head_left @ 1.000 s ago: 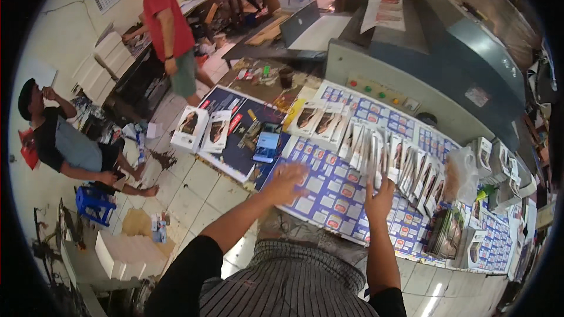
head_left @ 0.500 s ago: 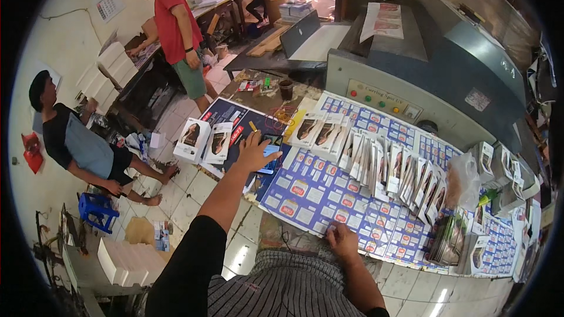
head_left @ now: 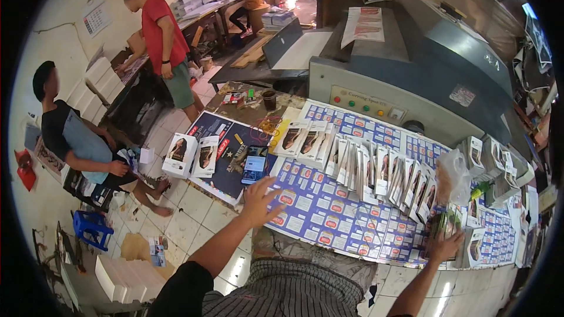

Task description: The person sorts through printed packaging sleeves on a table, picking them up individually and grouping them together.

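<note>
My left hand [head_left: 258,202] is open over the near edge of a blue printed sheet [head_left: 320,199], its fingers spread and holding nothing. Just beyond it, a phone [head_left: 254,165] with a lit screen lies on a dark printed board [head_left: 226,141]. Far to the right, my right hand [head_left: 445,246] is closed around the near end of a stack of dark green printed packets [head_left: 449,223]; part of the stack is hidden by the hand. A long fanned row of white printed packets [head_left: 382,170] lies across the middle of the blue sheet.
White packet piles [head_left: 179,155] sit at the board's left. More stacks [head_left: 496,161] and a clear plastic bag [head_left: 453,176] stand at right. A big grey machine [head_left: 358,85] borders the table's far side. One person [head_left: 164,41] stands at far left; another [head_left: 88,141] sits nearby.
My left hand has come off the phone, moving nearer and slightly right. My right hand has moved from the table's front edge rightward to the green packet stack. The view has shifted slightly.
</note>
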`<state>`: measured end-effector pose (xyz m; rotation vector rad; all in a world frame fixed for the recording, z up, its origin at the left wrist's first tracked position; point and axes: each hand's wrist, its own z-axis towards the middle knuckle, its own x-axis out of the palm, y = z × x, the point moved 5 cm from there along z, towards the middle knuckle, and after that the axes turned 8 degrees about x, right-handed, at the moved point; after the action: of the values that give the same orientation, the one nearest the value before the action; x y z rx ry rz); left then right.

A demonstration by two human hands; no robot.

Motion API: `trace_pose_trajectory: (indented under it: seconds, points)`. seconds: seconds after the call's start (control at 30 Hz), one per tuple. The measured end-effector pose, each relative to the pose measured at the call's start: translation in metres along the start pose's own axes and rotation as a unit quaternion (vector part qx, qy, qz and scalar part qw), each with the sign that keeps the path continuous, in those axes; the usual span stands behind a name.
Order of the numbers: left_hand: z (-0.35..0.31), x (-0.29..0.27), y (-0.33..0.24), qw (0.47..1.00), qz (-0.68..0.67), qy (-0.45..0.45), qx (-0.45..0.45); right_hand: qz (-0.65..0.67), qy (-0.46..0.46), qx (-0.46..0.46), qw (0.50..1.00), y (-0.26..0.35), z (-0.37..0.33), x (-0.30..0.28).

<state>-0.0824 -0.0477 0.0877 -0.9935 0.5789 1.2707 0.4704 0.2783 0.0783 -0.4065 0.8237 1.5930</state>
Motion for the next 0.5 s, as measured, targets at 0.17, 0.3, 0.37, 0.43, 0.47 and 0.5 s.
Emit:
trace_pose_trajectory:
  seconds: [0.17,0.3,0.37,0.43,0.47,0.5]
  points:
    - [0.001,0.029,-0.031,0.998,-0.063,0.027,0.015,-0.168,0.307,0.077,0.934,-0.061,-0.025,0.031]
    - [-0.004,0.036,-0.039,0.995,-0.087,0.047,0.03,-0.094,0.273,0.04,0.957,-0.031,-0.04,0.007]
    - [0.0,0.035,-0.041,0.993,-0.094,0.054,0.041,-0.065,0.197,-0.038,0.977,-0.018,-0.043,-0.005]
    - [0.002,0.034,-0.042,0.994,-0.086,0.052,0.044,-0.056,0.193,-0.035,0.979,-0.02,-0.044,-0.006]
    - [0.004,0.034,-0.042,0.993,-0.088,0.055,0.047,-0.039,0.221,-0.016,0.974,-0.024,-0.041,-0.004]
    - [0.005,0.033,-0.042,0.994,-0.083,0.046,0.051,-0.023,0.25,0.003,0.968,-0.028,-0.04,-0.002]
